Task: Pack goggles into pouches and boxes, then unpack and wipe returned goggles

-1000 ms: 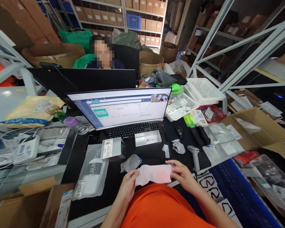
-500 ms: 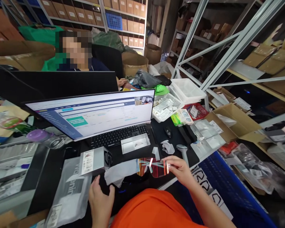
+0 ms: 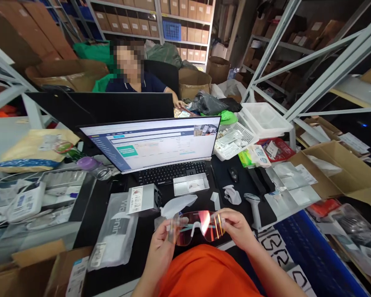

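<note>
A pair of sunglasses (image 3: 209, 231) with a large orange-red mirrored lens is held level above the front of the desk. My left hand (image 3: 161, 246) pinches its left end, and my right hand (image 3: 237, 227) grips the right end near the hinge. Just behind the glasses lies a white cloth pouch (image 3: 178, 204) on the black desktop. To its left stands a grey box (image 3: 144, 199) with a label, next to a clear plastic bag (image 3: 119, 233). A shallow open box (image 3: 190, 185) rests in front of the keyboard (image 3: 173, 172).
A monitor (image 3: 160, 144) stands behind the keyboard. On the right are a mouse (image 3: 233, 174), crumpled white material (image 3: 231, 194), a handheld scanner (image 3: 252, 209) and an open carton (image 3: 336, 165). A co-worker (image 3: 154, 82) sits behind the screens; a basket (image 3: 235, 142) holds small packets.
My left hand has moved from the desk to the left end of the sunglasses and closed on it. The white pouch is now apart from the glasses, behind them. The view has swung left.
</note>
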`<state>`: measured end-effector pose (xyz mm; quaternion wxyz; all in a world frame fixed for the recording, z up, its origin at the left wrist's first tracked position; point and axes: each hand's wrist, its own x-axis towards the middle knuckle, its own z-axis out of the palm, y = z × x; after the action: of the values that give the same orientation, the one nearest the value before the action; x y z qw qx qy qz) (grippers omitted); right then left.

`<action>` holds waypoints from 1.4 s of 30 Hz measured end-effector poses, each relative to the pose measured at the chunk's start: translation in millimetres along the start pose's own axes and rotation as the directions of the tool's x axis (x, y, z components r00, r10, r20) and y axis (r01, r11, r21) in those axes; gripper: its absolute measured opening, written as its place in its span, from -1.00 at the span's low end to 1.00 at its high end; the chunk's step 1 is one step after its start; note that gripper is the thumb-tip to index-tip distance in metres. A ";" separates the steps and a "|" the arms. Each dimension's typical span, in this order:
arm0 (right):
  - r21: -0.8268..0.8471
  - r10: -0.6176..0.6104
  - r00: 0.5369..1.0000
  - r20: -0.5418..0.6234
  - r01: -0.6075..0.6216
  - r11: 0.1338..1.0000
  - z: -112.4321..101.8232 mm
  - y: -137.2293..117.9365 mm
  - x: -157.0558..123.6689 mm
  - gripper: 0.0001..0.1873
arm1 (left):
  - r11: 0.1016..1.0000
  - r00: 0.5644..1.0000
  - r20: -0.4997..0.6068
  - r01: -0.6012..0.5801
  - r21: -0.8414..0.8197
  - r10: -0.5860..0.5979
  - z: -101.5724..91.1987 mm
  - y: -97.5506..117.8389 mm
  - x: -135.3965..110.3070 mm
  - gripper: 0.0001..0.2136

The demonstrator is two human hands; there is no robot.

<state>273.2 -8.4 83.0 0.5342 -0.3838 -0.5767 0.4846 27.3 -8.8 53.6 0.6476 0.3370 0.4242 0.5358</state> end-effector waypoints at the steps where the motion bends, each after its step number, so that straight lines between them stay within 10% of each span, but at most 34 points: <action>1: 0.008 0.010 1.000 0.005 -0.010 1.000 0.3 0.4 1.3 -0.73 | 0.999 0.999 0.025 -0.041 -0.011 0.042 -0.8 4.1 -1.0 -0.68; 11: 0.089 0.180 0.977 0.113 -0.191 0.978 -1.4 4.6 11.6 -0.74 | 0.944 0.952 0.241 -0.242 0.225 0.187 -11.7 33.1 -16.2 -0.71; 20: -0.434 -0.236 0.940 0.246 0.325 0.840 -23.7 -14.3 30.2 -0.79 | 0.369 0.812 0.412 -0.564 0.739 0.414 -21.9 52.5 -2.3 -0.73; 28: -0.535 -0.273 0.923 0.272 0.381 0.754 -27.9 -1.2 26.2 -0.77 | 0.351 0.937 0.326 -0.350 0.868 0.129 1.8 46.5 -11.2 -0.12; 35: -0.554 -0.222 0.922 0.318 0.371 0.745 -31.8 5.1 27.8 -0.74 | 0.413 0.945 0.240 -0.314 0.855 0.221 36.2 48.6 2.9 -0.68; 42: -0.601 -0.058 0.967 0.247 0.200 0.774 -62.3 19.2 37.0 -0.72 | 0.407 0.916 0.165 -0.316 0.857 0.365 47.8 43.0 16.3 -0.79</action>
<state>328.3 41.0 70.9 0.3449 -0.4428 -0.7830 0.2680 54.4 16.7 108.6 0.2534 0.6830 0.5736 0.3747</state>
